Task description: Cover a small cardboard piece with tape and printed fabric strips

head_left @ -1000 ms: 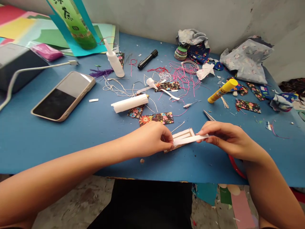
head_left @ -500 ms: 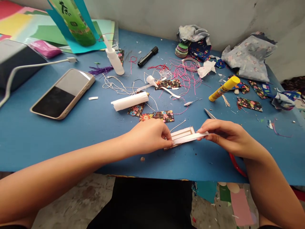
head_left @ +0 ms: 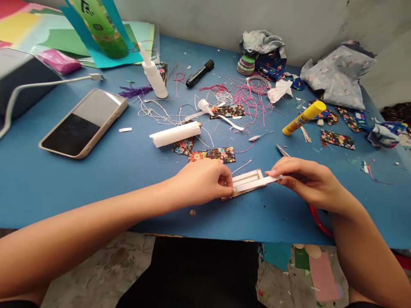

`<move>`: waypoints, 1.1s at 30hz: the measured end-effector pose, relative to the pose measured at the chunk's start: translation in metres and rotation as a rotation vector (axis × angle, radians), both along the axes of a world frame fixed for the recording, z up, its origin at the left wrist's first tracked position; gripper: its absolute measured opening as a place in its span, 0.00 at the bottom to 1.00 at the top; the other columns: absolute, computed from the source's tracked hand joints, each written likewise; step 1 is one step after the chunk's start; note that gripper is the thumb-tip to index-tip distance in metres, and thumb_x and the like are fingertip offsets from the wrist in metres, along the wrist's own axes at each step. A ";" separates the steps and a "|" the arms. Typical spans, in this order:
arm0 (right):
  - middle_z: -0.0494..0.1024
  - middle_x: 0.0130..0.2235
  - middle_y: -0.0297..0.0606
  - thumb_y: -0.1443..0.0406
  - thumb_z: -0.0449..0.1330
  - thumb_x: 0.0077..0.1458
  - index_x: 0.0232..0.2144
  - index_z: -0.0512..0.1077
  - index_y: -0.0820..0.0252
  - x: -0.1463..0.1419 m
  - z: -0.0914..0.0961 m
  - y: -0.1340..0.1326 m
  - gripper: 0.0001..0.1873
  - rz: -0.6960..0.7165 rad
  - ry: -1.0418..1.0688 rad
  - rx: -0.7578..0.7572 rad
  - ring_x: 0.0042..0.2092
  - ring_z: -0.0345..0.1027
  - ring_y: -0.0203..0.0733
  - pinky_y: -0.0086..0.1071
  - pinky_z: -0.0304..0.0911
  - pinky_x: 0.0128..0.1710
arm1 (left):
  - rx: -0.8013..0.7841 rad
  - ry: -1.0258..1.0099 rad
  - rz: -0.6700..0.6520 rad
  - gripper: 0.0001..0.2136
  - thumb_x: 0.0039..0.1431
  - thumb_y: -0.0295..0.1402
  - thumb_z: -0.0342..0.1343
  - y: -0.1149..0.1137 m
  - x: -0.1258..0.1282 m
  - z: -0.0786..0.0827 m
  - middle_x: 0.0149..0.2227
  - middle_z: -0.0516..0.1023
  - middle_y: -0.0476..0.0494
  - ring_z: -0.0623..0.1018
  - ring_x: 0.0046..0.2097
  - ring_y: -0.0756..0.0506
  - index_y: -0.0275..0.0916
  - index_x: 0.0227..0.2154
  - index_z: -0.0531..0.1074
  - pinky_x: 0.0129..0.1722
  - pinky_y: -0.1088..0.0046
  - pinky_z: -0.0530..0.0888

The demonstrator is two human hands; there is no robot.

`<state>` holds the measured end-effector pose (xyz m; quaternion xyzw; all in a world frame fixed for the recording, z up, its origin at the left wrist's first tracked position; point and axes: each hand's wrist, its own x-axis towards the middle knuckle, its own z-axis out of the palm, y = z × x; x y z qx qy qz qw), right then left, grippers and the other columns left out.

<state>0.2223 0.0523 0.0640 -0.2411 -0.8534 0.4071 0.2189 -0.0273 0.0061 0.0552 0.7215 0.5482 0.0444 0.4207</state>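
A small cardboard frame (head_left: 247, 175) with white strips on it lies near the front edge of the blue table (head_left: 96, 179). A narrow white paper strip (head_left: 253, 184) stretches across it. My left hand (head_left: 201, 182) pinches the strip's left end against the frame. My right hand (head_left: 305, 182) pinches its right end between thumb and fingers. Just behind my right hand the tips of scissors (head_left: 282, 150) show, and their red handle (head_left: 317, 220) pokes out under my wrist.
A phone (head_left: 83, 123) lies at left beside a cable and a dark box. Floral fabric scraps (head_left: 212, 155), a rolled white paper (head_left: 175, 134), a glue bottle (head_left: 154, 77), a black marker (head_left: 199, 73), pink threads, a yellow glue stick (head_left: 303, 117) and cloth piles crowd the back.
The view has drifted slightly. Both hands have kept hold of the strip's ends, and the strip has settled lower onto the frame.
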 end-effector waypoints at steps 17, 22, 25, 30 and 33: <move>0.78 0.38 0.33 0.74 0.58 0.58 0.47 0.74 0.47 -0.001 0.000 0.001 0.19 0.036 0.008 0.058 0.39 0.71 0.37 0.29 0.67 0.39 | 0.037 0.003 -0.011 0.05 0.49 0.34 0.57 -0.001 -0.002 -0.006 0.23 0.77 0.54 0.72 0.26 0.50 0.42 0.24 0.77 0.23 0.76 0.57; 0.78 0.38 0.33 0.75 0.58 0.57 0.47 0.74 0.47 0.000 0.001 0.001 0.20 0.025 0.033 0.059 0.39 0.71 0.37 0.29 0.67 0.39 | 0.021 -0.015 -0.009 0.05 0.49 0.33 0.56 -0.001 -0.001 -0.006 0.22 0.76 0.55 0.72 0.26 0.51 0.42 0.23 0.76 0.23 0.76 0.58; 0.78 0.39 0.33 0.75 0.58 0.57 0.46 0.74 0.48 0.000 0.002 0.001 0.19 0.018 0.036 0.058 0.40 0.71 0.37 0.29 0.67 0.39 | 0.020 -0.018 -0.014 0.05 0.49 0.33 0.56 0.000 -0.001 -0.005 0.22 0.76 0.55 0.72 0.26 0.51 0.42 0.23 0.76 0.23 0.76 0.59; 0.77 0.39 0.33 0.75 0.58 0.57 0.46 0.74 0.49 0.000 0.001 0.001 0.18 0.013 0.030 0.062 0.40 0.71 0.37 0.30 0.67 0.39 | 0.003 -0.008 -0.012 0.05 0.48 0.32 0.56 0.000 -0.002 -0.003 0.22 0.76 0.55 0.72 0.26 0.51 0.41 0.23 0.76 0.23 0.76 0.59; 0.76 0.39 0.34 0.77 0.56 0.58 0.46 0.73 0.50 0.001 0.002 0.001 0.19 0.018 0.021 0.047 0.41 0.70 0.37 0.31 0.66 0.39 | -0.010 -0.021 -0.008 0.05 0.48 0.32 0.56 0.000 -0.002 -0.003 0.22 0.76 0.55 0.72 0.25 0.51 0.42 0.22 0.76 0.22 0.76 0.60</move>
